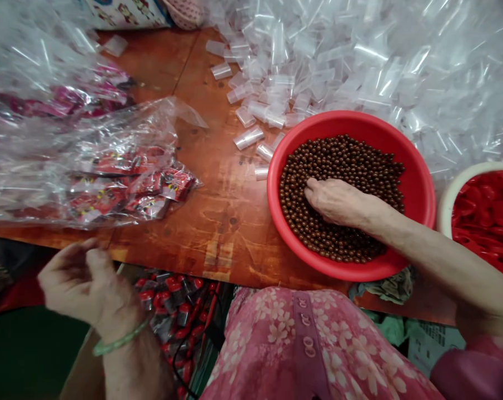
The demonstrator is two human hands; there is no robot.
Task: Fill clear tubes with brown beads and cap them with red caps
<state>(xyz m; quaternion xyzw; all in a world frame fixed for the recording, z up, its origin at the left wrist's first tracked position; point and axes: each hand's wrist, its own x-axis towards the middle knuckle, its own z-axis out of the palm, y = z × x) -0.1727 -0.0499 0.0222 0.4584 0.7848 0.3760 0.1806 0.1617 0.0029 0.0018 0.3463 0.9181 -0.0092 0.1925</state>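
My right hand (332, 201) reaches into a red plastic basin (418, 166) filled with small, shiny brown balls (343, 155). Its fingers are curled together, with the tips down among the balls. My left hand (90, 286), a green bangle (121, 339) at its wrist, hovers by the table's front edge at the left. Thumb and fingers are bent towards each other there; whatever may be between them is hidden. Below this hand, an open box holds several small clear containers with red tops (178, 305).
Many clear plastic tubes (276, 83) are heaped at the back. Clear bags of red packets (109, 189) and pink packets (71, 97) lie on the wooden table (209, 222) at left. A pale tub (445, 208) of red plastic pieces (488, 216) stands right of the basin.
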